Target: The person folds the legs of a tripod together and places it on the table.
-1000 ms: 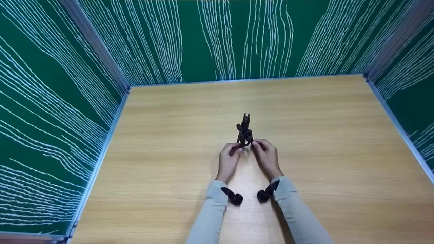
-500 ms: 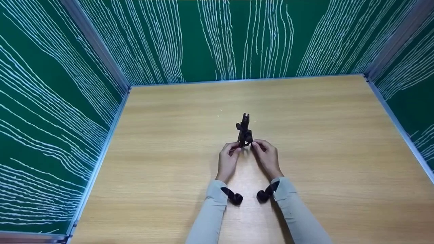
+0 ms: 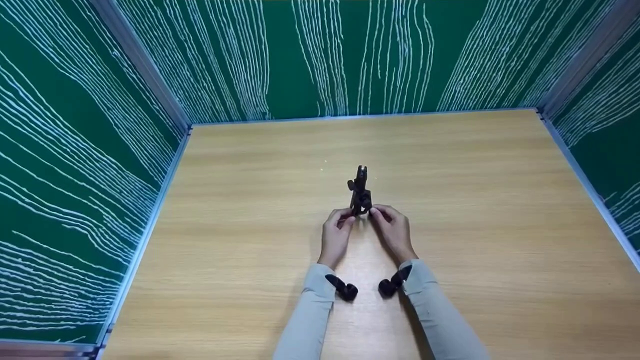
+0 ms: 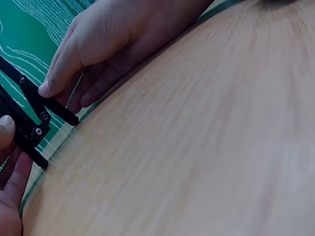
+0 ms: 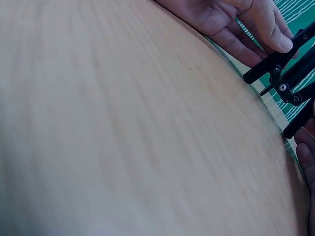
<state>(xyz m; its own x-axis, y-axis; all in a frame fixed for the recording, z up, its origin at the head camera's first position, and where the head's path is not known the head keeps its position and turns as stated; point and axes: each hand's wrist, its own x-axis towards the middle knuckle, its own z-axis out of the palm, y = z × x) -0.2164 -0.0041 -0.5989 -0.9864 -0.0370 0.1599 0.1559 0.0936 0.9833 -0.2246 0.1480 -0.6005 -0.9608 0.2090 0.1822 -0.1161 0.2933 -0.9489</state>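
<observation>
A small black tripod (image 3: 361,187) with hinged legs stands upright at the middle of the table, a clamp-like head on top. On its left side, my left hand (image 3: 336,239) pinches a leg between thumb and fingers. The right hand (image 3: 395,231) pinches another leg from the right. In the left wrist view, the right hand (image 4: 106,46) holds one black leg (image 4: 61,112), while the left thumb and fingers show at the left edge. Seen from the right wrist, a metal-screwed brace (image 5: 283,87) joins the legs near the table. The tripod's upper part is cut off in both wrist views.
The wooden table (image 3: 240,200) spreads around both hands. Green panels with white wavy lines (image 3: 305,60) stand at its back and sides, framed by metal posts (image 3: 145,65). Black wrist cameras (image 3: 345,290) sit on the grey sleeves (image 3: 305,315).
The tripod has turned very slightly, its head shifting a little to the left. Both hands keep their pinch on the legs in almost the same place.
</observation>
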